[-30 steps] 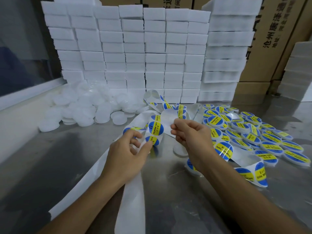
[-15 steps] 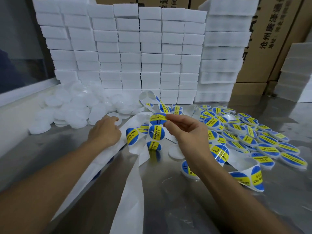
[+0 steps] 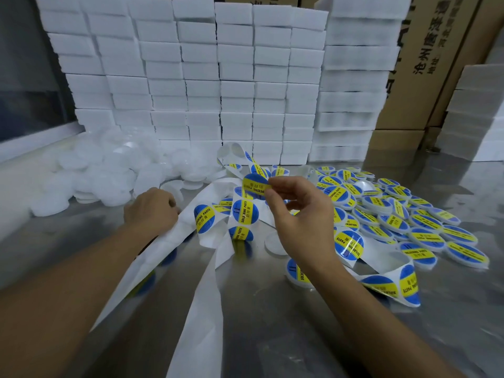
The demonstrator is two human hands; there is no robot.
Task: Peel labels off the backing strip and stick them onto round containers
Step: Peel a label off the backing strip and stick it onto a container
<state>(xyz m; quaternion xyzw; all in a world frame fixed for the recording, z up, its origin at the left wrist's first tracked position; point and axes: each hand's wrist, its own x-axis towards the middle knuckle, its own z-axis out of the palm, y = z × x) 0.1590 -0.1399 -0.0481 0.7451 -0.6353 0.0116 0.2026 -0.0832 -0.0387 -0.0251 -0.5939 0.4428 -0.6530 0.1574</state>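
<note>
I am pinching a peeled label (image 3: 255,186) between thumb and forefinger of my right hand (image 3: 298,214), raised above the backing strip (image 3: 207,296). My left hand (image 3: 151,211) is curling around a plain white container (image 3: 172,190) at the near edge of the unlabelled pile, far left. The label is lying right of that container, its yellow band running left to right; the left hand is nearer the container.

Both forearms bare, no sleeves or gloves.

The right hand (image 3: 300,214) pinches a round blue-and-yellow paper label (image 3: 255,186); at nine o'clock, the left hand (image 3: 151,211) touches a white round plastic container (image 3: 172,190).
</note>
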